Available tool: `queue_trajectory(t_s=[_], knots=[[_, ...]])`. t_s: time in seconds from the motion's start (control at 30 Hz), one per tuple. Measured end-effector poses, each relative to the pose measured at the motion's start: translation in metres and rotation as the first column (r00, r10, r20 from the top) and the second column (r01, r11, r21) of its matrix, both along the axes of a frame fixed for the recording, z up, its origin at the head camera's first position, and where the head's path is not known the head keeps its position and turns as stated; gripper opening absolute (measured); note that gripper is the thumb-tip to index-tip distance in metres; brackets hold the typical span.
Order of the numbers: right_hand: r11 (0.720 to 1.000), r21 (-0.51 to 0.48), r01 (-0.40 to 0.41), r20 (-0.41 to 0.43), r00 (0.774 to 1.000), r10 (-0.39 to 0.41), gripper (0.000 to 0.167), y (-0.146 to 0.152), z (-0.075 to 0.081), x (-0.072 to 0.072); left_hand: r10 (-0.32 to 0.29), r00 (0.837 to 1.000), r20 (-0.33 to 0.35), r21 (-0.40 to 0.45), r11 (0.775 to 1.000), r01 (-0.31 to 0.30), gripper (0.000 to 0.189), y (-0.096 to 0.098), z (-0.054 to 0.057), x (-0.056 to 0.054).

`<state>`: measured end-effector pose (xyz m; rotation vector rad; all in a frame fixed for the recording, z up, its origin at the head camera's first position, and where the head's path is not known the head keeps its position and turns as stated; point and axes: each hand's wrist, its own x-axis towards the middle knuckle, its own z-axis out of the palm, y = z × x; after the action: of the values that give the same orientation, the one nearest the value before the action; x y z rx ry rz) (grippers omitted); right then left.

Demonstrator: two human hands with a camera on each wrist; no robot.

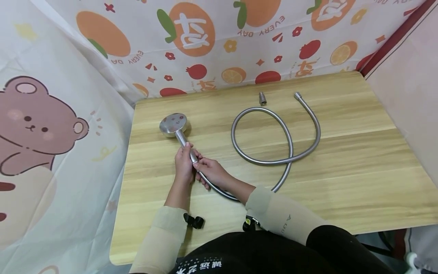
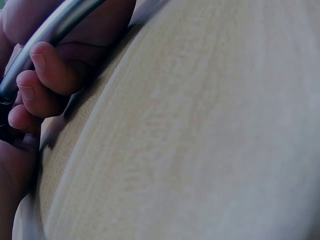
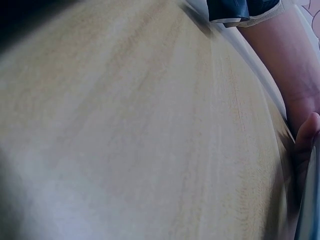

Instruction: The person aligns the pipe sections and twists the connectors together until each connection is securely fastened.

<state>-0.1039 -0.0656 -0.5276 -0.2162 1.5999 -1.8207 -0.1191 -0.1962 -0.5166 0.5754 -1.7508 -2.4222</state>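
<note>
A silver shower head lies at the left of the wooden table, its round face turned up. My left hand grips the lower part of its handle. Right beside it, my right hand pinches the end of the metal shower hose where hose and handle meet; the fingers partly hide this joint. In the left wrist view, curled fingers lie against the hose. The right wrist view catches only the left forearm and a thumb by the metal at its edge.
The hose loops across the middle of the wooden table, its free end fitting toward the back. Near that end stands a small metal connector. Printed cloth hangs behind the table and at the left.
</note>
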Motion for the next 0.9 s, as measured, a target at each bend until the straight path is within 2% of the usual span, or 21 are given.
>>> queue_trajectory(t_s=[0.17, 0.4, 0.5, 0.7, 0.9], knots=[[1.0, -0.005, 0.007, 0.004, 1.0, -0.007, 0.04, -0.001, -0.002, 0.004, -0.025, 1.0, 0.014, 0.014, 1.0, 0.024, 0.035, 0.002, 0.013, 0.009], [1.0, 0.003, -0.005, -0.004, 1.0, 0.005, 0.041, -0.001, -0.002, 0.003, -0.014, 1.0, -0.006, 0.019, 1.0, 0.014, 0.03, 0.001, 0.013, 0.008], [1.0, 0.007, -0.006, -0.001, 1.0, 0.006, 0.04, -0.001, -0.003, 0.003, -0.013, 1.0, -0.011, 0.023, 1.0, 0.013, 0.029, 0.001, 0.01, 0.007], [1.0, 0.005, -0.001, -0.003, 1.0, 0.001, 0.041, -0.001, -0.002, 0.004, -0.004, 1.0, -0.004, 0.036, 0.999, 0.004, 0.024, -0.004, -0.005, 0.003], [1.0, 0.008, 0.0, -0.006, 1.0, 0.0, 0.042, -0.001, 0.001, 0.003, 0.011, 1.0, -0.017, 0.018, 1.0, -0.011, 0.025, -0.003, -0.009, 0.001]])
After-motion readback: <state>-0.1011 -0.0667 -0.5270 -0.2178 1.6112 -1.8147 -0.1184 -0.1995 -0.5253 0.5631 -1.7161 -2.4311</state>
